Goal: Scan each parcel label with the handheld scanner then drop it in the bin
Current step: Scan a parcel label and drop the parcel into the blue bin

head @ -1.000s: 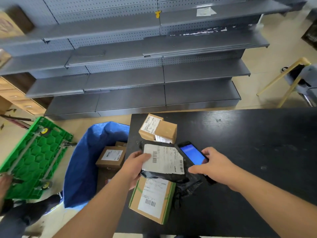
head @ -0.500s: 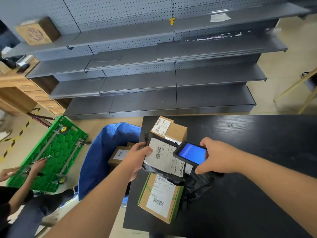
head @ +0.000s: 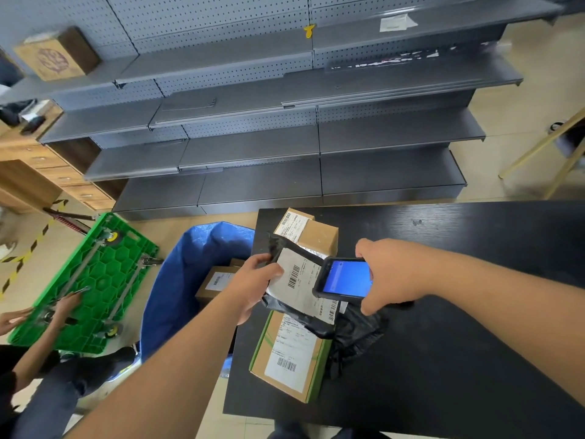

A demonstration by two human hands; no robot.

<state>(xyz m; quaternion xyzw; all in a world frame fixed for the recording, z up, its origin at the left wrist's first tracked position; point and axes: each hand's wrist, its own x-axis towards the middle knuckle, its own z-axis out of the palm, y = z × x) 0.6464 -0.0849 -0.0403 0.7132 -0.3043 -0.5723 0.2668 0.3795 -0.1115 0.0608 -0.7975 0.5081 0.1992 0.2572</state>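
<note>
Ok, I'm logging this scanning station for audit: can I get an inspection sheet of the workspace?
Surface: black table, parcels at its left end.
Job's things: black polybag parcel under the handheld scanner; green-edged box and brown box on the table; blue bin holds boxes.
Clutter: nothing seen.
Hands: left hand grips the polybag; right hand holds the scanner.
Cables: nothing seen.
Surroundings: grey shelving, green dolly, another person's hands on it.
</note>
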